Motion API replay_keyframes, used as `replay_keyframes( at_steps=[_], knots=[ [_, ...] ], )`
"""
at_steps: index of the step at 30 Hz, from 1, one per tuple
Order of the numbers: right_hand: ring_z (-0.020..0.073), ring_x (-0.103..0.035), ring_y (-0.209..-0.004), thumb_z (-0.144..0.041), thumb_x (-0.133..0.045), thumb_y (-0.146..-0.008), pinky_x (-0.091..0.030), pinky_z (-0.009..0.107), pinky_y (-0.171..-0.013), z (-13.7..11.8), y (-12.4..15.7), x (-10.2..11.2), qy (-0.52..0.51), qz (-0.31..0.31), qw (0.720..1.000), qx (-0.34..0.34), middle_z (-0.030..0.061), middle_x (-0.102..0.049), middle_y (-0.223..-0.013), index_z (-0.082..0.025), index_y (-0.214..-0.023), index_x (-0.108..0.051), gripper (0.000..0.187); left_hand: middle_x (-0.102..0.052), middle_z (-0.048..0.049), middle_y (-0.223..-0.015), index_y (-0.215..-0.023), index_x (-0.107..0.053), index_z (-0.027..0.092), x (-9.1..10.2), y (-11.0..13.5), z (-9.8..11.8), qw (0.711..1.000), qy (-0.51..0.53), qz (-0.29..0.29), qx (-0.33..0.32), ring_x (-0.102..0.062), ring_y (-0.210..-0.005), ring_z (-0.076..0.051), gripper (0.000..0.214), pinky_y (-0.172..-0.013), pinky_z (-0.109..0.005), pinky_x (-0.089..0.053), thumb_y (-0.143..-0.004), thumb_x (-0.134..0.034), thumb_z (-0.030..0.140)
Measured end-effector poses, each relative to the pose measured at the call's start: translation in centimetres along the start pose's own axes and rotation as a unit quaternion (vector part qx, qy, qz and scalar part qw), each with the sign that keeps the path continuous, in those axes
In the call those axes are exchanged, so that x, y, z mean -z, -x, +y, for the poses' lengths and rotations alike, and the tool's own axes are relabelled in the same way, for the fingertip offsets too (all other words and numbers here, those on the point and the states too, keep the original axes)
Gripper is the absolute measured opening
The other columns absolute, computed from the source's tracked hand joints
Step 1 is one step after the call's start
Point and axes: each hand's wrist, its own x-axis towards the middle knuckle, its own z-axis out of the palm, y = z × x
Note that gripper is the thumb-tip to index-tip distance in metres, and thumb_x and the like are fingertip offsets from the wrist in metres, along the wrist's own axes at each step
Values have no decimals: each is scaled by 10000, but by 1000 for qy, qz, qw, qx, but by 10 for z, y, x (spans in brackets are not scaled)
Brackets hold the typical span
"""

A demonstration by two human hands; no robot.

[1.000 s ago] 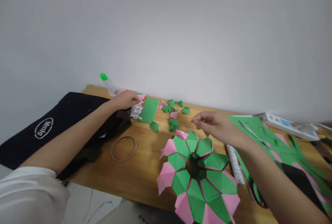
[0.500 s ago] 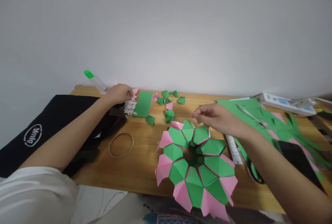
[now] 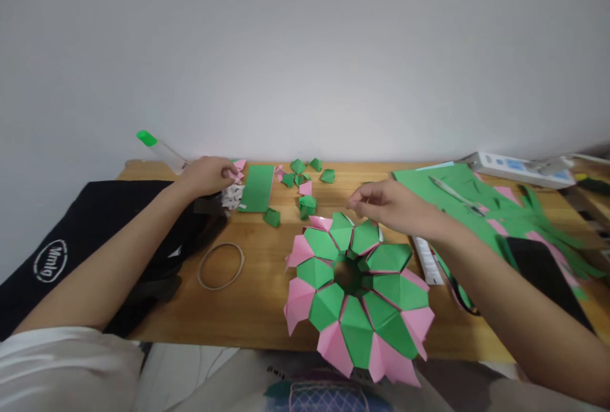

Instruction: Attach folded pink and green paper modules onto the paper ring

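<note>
A ring-shaped paper model of green and pink folded units [image 3: 357,291] lies on the wooden table [image 3: 257,310] in front of me. My left hand [image 3: 207,175] reaches to the far left, its fingers pinched on a small pink folded piece [image 3: 237,170] beside a pile of white scraps [image 3: 232,196]. My right hand [image 3: 386,205] hovers just above the ring's far edge with fingers curled together; what they hold, if anything, I cannot make out. Several loose green folded units [image 3: 300,186] lie behind the ring.
A green paper strip [image 3: 257,188], a rubber band [image 3: 220,266] and a green-capped glue tube [image 3: 159,150] lie at left, beside a black bag [image 3: 95,234]. Cut green and pink sheets [image 3: 476,208], a craft knife, a dark phone [image 3: 543,272] and a white box [image 3: 519,169] fill the right.
The view has shifted, so everything sits further left and the ring's near edge now shows. My left hand stays at the pink pieces; my right hand has drifted slightly left over the ring.
</note>
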Motion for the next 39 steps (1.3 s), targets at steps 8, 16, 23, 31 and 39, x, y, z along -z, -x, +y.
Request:
replay_keyframes(
  at_steps=[8, 16, 23, 31, 39],
  knots=[
    [170, -642, -835, -218, -587, -797, -460, 292, -744, -8, -8, -16, 64, -9, 994, 85, 38, -728, -909, -199, -861, -719, 148, -729, -35, -885, -829, -714, 185, -28, 35, 99, 948, 242, -102, -178, -621, -803, -161, 302, -685, -236, -454, -828, -546, 436],
    [152, -630, -798, -208, -583, -815, -452, 287, -752, -3, -11, -22, 38, -49, 994, 87, 20, -723, -861, -204, -861, -719, 143, -749, -38, -815, -823, -737, 170, -44, 30, 117, 893, 360, -184, -199, -667, -745, -142, 235, -661, -222, -503, -804, -604, 363],
    [143, -619, -785, -181, -573, -817, -437, 285, -758, 2, -16, -22, 21, -60, 990, 124, 24, -720, -856, -193, -823, -719, 147, -756, -22, -841, -793, -743, 182, -40, 31, 120, 897, 349, -185, -197, -664, -814, -161, 185, -727, -242, -493, -754, -693, 356],
    [142, -619, -778, -176, -567, -805, -440, 282, -757, 4, -14, -22, 12, -54, 991, 124, 19, -719, -852, -198, -818, -713, 148, -743, -24, -812, -752, -732, 188, -41, 33, 126, 923, 305, -147, -184, -654, -789, -175, 162, -704, -265, -476, -758, -651, 327],
    [145, -626, -787, -168, -566, -796, -444, 282, -752, 5, -15, -23, 17, -51, 992, 118, 22, -720, -849, -189, -820, -711, 148, -724, -33, -810, -764, -714, 191, -47, 40, 125, 930, 256, -74, -253, -633, -780, -172, 134, -729, -286, -445, -790, -590, 235]
  ],
)
